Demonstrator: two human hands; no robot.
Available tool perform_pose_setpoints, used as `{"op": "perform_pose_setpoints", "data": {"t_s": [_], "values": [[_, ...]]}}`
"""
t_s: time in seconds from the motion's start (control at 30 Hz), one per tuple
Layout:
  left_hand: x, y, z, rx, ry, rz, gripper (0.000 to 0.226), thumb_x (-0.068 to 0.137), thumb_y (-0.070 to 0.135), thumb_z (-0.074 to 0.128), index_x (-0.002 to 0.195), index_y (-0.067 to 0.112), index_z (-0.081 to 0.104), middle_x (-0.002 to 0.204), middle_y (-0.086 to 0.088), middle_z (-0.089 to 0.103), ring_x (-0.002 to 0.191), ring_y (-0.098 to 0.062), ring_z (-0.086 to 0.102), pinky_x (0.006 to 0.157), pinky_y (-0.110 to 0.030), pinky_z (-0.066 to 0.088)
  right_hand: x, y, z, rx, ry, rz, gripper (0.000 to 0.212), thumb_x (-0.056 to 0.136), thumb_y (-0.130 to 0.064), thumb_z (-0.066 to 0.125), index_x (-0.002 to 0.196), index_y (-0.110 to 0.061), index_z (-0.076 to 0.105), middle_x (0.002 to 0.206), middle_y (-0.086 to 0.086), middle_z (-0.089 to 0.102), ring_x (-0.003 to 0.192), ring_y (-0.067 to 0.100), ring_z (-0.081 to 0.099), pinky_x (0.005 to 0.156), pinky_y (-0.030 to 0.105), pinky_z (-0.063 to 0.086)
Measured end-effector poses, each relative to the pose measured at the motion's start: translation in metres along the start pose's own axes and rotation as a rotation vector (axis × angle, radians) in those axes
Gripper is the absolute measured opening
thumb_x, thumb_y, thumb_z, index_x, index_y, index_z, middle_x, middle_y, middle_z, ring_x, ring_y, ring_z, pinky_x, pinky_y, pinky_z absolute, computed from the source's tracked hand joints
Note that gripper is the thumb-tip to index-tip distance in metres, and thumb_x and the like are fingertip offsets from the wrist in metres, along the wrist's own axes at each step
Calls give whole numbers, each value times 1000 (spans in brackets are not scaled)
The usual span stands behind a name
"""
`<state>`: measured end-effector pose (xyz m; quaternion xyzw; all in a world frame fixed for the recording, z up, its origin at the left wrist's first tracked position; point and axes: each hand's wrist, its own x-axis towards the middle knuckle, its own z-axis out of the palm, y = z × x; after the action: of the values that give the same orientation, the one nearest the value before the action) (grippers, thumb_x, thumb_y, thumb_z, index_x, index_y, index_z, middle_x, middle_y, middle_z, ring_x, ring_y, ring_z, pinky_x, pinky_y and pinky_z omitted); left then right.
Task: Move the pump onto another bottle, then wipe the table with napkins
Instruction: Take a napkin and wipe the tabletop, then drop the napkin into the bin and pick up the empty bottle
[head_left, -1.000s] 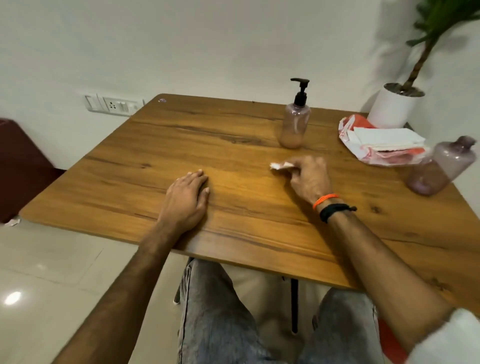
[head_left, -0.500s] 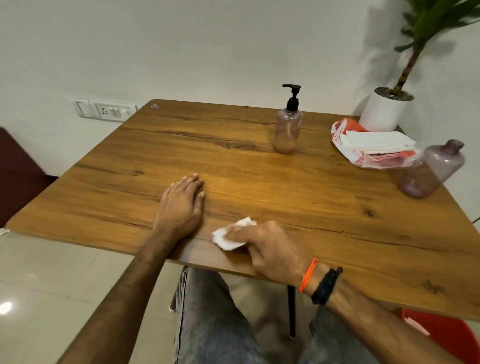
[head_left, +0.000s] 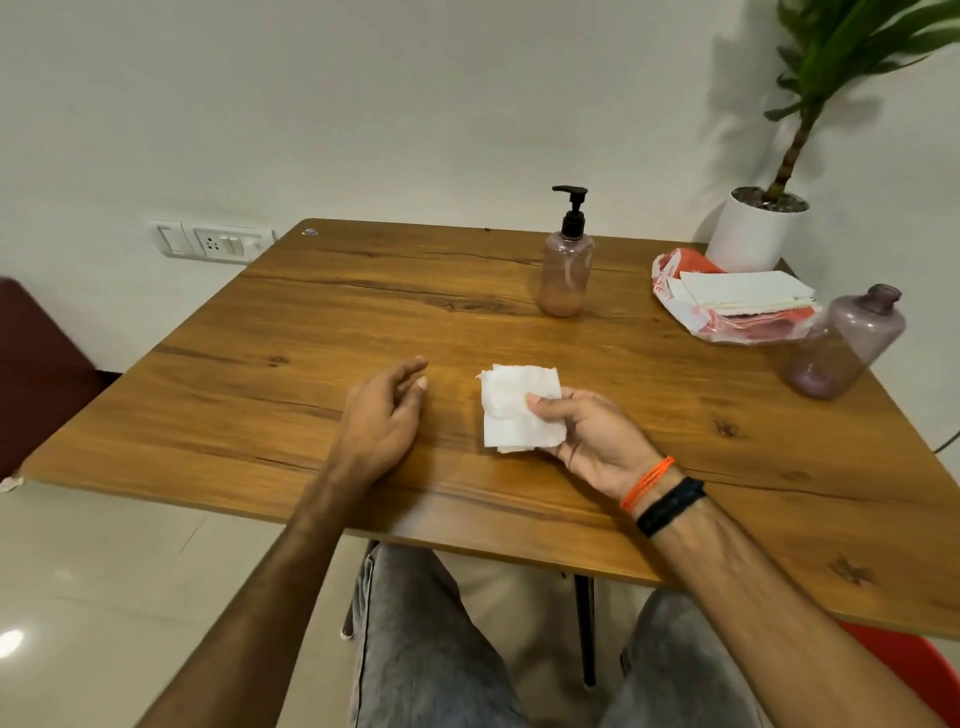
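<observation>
My right hand (head_left: 587, 434) is turned palm up above the wooden table (head_left: 311, 364) and grips a crumpled white napkin (head_left: 517, 408) by its right edge. Just left of it, my left hand (head_left: 384, 415) is lifted on its side with fingers loosely apart, holding nothing. A brownish bottle (head_left: 566, 275) with the black pump (head_left: 573, 213) screwed on stands upright at the back of the table. A purple bottle (head_left: 844, 345) with an uncapped neck stands near the right edge. A pack of white napkins (head_left: 737, 299) in a red and clear wrapper lies between the two bottles.
A white pot with a green plant (head_left: 753, 234) stands at the back right corner. A switch panel (head_left: 213, 241) is on the wall at the left. A dark red chair (head_left: 36, 364) stands left of the table. My knees are under the front edge.
My right hand has lifted the napkin off the table's front edge and turned palm up. My left hand has risen from lying flat onto its side.
</observation>
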<state>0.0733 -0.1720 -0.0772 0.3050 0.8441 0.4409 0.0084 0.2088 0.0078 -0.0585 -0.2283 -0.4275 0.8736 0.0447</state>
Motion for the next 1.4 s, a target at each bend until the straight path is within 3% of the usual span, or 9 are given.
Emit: {"op": "perform_pose_setpoints", "data": {"t_s": [0.17, 0.27, 0.43, 0.7, 1.03, 1.17, 1.23, 1.33, 1.4], "values": [[1, 28, 16, -728, -191, -331, 42, 87, 25, 64, 125, 10, 57, 108, -5, 73, 97, -19, 70, 84, -31, 58, 8, -4, -6, 1, 29, -44, 31, 91, 5, 52, 122, 3, 57, 119, 20, 66, 101, 27, 68, 77, 34, 61], [2, 39, 25, -848, -269, -433, 58, 66, 29, 80, 118, 11, 61, 98, -8, 76, 88, -21, 73, 74, -30, 61, 7, -6, -7, -141, 92, -117, 27, 89, 0, 59, 116, -3, 64, 112, 16, 70, 100, 26, 68, 78, 33, 60], [4, 54, 39, -890, -243, -474, 45, 72, 7, 80, 112, 7, 59, 94, -12, 76, 87, -24, 74, 64, -27, 60, 1, -13, -13, -356, 208, -198, 18, 80, -8, 74, 97, -12, 72, 97, 8, 75, 84, 18, 72, 67, 28, 60], [9, 77, 67, -908, -300, -472, 24, 76, -6, 73, 95, 6, 63, 96, -13, 73, 85, -23, 73, 63, -28, 60, -21, -34, -49, -337, 201, -201, 20, 84, 2, 67, 98, -12, 69, 93, 8, 74, 74, 14, 72, 51, 21, 55], [34, 125, 165, -846, -482, -445, 30, 79, -9, 59, 62, 12, 74, 79, -9, 75, 78, -18, 73, 65, -23, 58, -53, -67, -141, -148, 264, -262, 34, 88, 9, 43, 74, 0, 73, 89, 14, 74, 83, 19, 72, 66, 25, 59], [44, 158, 207, -765, -573, -444, 20, 58, 14, 61, 68, 12, 78, 82, -7, 76, 88, -19, 73, 80, -26, 58, -67, -84, -178, -217, 404, -317, 35, 89, 6, 48, 68, -5, 74, 81, 10, 74, 80, 16, 71, 65, 22, 58], [47, 176, 224, -730, -653, -424, 17, 67, 11, 65, 77, 8, 78, 81, -7, 76, 80, -20, 72, 72, -26, 57, -76, -93, -194, -321, 534, -336, 19, 84, 9, 58, 80, -2, 73, 85, 11, 73, 82, 16, 69, 71, 22, 59], [46, 212, 244, -627, -712, -351, 10, 77, 5, 73, 85, 10, 78, 66, 4, 73, 53, -2, 61, 49, -14, 46, -91, -106, -212, -325, 702, -383, 17, 78, 9, 67, 89, -3, 73, 87, 13, 70, 82, 17, 68, 75, 22, 59], [44, 237, 259, -603, -734, -288, 15, 75, 2, 77, 88, 10, 76, 67, 8, 73, 55, 2, 63, 52, -9, 47, -104, -116, -221, -237, 776, -433, 22, 76, 10, 68, 93, -5, 72, 81, 7, 71, 78, 14, 69, 68, 20, 58]]}}
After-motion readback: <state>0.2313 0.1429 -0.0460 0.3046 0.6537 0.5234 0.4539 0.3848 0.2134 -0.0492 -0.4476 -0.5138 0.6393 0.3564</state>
